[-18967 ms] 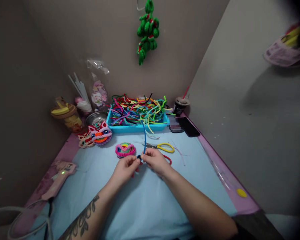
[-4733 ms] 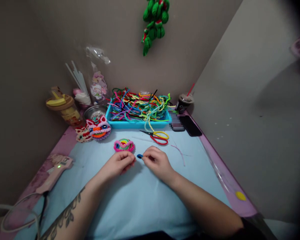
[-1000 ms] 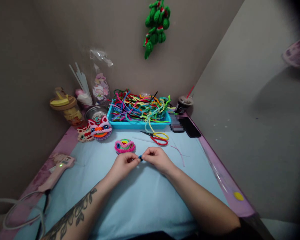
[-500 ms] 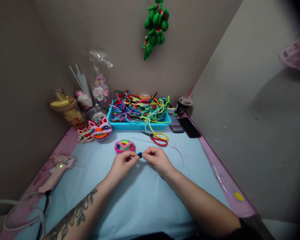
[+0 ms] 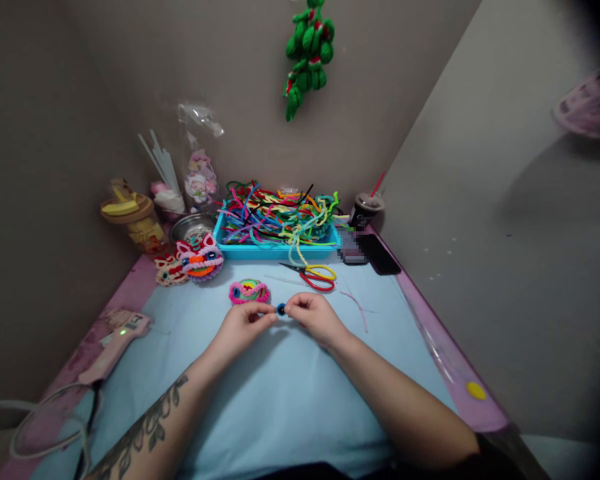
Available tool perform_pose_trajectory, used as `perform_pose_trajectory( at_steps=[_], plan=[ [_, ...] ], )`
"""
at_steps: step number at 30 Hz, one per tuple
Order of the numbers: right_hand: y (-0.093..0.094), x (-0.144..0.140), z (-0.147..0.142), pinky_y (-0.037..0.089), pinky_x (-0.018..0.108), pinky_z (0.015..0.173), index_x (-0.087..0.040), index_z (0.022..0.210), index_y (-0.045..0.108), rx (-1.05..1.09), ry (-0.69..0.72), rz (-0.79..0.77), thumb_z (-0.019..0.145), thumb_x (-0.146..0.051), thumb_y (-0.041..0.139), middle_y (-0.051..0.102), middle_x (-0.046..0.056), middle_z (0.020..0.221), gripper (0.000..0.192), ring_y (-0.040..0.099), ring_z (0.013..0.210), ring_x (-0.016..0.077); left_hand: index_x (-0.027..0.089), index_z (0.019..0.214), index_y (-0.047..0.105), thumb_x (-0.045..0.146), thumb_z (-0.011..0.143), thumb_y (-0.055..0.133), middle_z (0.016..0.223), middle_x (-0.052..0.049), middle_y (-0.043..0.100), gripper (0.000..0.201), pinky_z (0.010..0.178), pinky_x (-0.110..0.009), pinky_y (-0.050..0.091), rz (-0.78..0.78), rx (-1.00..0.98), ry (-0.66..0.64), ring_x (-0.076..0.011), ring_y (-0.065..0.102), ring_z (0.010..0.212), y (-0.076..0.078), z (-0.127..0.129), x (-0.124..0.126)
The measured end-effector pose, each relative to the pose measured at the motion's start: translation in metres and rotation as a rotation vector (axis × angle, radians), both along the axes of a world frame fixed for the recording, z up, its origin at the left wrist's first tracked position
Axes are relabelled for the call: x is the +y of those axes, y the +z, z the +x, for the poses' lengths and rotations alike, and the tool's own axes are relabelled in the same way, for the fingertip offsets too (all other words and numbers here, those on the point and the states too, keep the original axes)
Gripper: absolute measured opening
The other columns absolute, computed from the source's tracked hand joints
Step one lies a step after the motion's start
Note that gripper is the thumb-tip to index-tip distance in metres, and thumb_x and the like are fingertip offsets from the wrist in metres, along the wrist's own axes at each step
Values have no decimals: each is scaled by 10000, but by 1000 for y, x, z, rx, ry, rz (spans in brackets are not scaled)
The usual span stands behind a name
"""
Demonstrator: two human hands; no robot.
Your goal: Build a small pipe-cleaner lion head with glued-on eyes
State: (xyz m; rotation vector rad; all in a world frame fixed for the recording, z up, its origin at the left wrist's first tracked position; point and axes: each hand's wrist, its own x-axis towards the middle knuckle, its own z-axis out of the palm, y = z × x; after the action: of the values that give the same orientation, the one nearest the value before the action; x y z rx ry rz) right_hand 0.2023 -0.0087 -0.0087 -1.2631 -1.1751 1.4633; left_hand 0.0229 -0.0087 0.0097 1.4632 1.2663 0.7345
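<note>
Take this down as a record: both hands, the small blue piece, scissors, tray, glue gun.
left hand: fingertips at left edge of small blue piece
right hand: pinching its right side
small blue piece: round, dark centre
scissors: yellow and red, on blue cloth
tray: blue, heaped with coloured stems
glue gun: pink, left side, green light

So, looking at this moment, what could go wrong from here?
The small blue piece is held only at the right hand's fingertips, so it could slip.

The left hand is close to the pink ornament and might nudge it.

The glue gun's green light is lit; if its tip is hot, the cloth under it could be marked.
</note>
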Motion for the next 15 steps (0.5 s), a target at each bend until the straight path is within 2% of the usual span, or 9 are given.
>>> perform_pose_trajectory(
  at_steps=[3, 6, 8, 10, 12, 13, 15],
  plan=[
    [-5, 5, 3, 232, 200, 409, -153, 626, 602, 17, -26, -36, 628, -313, 664, 461, -63, 476, 172, 321, 401, 48, 122, 738, 685, 451, 691, 632, 597, -6, 594, 336, 522, -224, 356, 20, -12, 25, -116, 473, 546, 16, -12, 4],
    [-8, 8, 6, 190, 194, 382, -150, 635, 590, 19, -41, -52, 610, -321, 669, 451, -67, 471, 190, 291, 376, 37, 148, 623, 582, 505, 743, 553, 502, 35, 460, 377, 455, -204, 287, 62, -42, 102, -87, 373, 472, 37, -24, 7],
    [-8, 8, 6, 173, 193, 375, -148, 634, 581, 27, -44, -50, 602, -327, 672, 440, -71, 459, 203, 278, 370, 34, 161, 677, 549, 507, 744, 551, 515, 51, 437, 352, 445, -194, 276, 91, -47, 132, -81, 354, 462, 50, -36, 8],
    [-7, 7, 5, 166, 192, 373, -147, 632, 576, 37, -48, -37, 607, -331, 671, 424, -75, 446, 209, 270, 371, 34, 162, 806, 558, 489, 719, 587, 621, 29, 522, 339, 486, -195, 338, 140, 9, 152, -97, 434, 521, 59, -52, 6],
    [-7, 4, 4, 162, 191, 372, -146, 638, 582, 44, -53, -23, 622, -338, 667, 407, -78, 436, 211, 266, 373, 36, 156, 951, 566, 490, 718, 585, 775, -20, 594, 408, 585, -232, 420, 216, 171, 205, -146, 532, 655, 63, -76, -1],
    [-7, 3, 4, 161, 190, 371, -146, 643, 587, 47, -55, -17, 629, -343, 666, 402, -78, 435, 213, 265, 374, 37, 156, 1000, 567, 499, 742, 557, 854, -46, 609, 430, 632, -259, 440, 254, 323, 238, -168, 553, 706, 63, -89, -7],
    [-8, 2, 2, 166, 191, 371, -146, 647, 595, 54, -57, -5, 635, -352, 670, 409, -74, 442, 220, 265, 378, 38, 146, 1021, 577, 525, 769, 508, 962, -99, 616, 460, 699, -320, 449, 312, 736, 393, -219, 571, 769, 60, -118, -23]
  ],
)
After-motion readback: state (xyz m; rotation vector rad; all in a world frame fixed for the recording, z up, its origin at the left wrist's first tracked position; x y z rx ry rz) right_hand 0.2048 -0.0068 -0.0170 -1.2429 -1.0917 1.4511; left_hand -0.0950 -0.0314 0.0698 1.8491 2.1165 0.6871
